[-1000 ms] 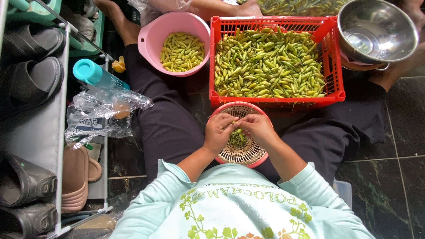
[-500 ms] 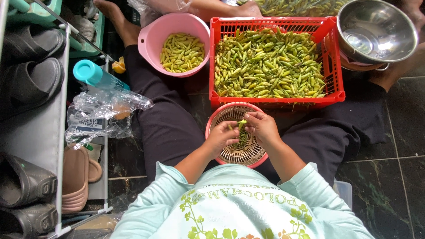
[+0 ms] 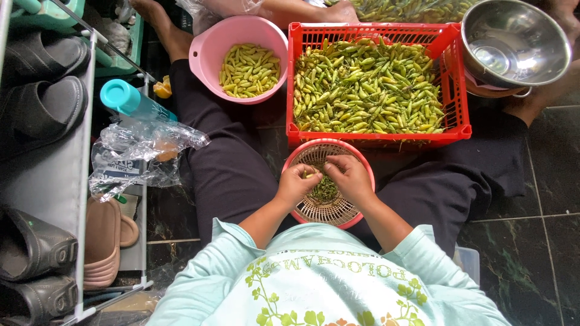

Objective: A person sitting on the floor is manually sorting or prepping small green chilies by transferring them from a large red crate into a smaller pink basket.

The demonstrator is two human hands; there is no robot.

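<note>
Two hands meet at lower centre over a small pink sieve basket (image 3: 329,208). Left hand (image 3: 297,184) and right hand (image 3: 349,176) pinch one green chilli (image 3: 311,175) between their fingertips, above a pile of stems (image 3: 325,192). Light, smooth, easily bruised; best gripped near its stalk end.
</note>
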